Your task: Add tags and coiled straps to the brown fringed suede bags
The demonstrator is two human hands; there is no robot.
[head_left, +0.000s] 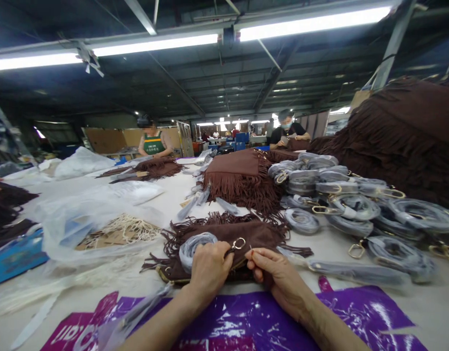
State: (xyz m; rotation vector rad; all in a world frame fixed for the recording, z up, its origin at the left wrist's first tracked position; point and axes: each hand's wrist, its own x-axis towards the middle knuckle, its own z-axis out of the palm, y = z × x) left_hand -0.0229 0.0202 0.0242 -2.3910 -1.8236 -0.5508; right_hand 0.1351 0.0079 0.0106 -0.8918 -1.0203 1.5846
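A brown fringed bag [242,233] lies flat before me, its zipped edge toward me. Across it rests a coiled strap [195,247] in clear plastic wrap. My left hand [212,265] is closed around the end of this strap, and a gold clasp [239,243] sticks out past the thumb. Just right of the clasp, my right hand [271,268] has thumb and forefinger pinched together at the bag's edge. What it pinches is too small to make out. Purple plastic sheeting [224,317] lies beneath both forearms.
Plastic-wrapped coiled straps [356,207] are heaped at right, before a tall pile of brown fringed pieces [403,131]. More fringed bags [235,168] are stacked behind mine. A plastic bag of tags [115,231] lies left. Two co-workers [155,144] are across the table.
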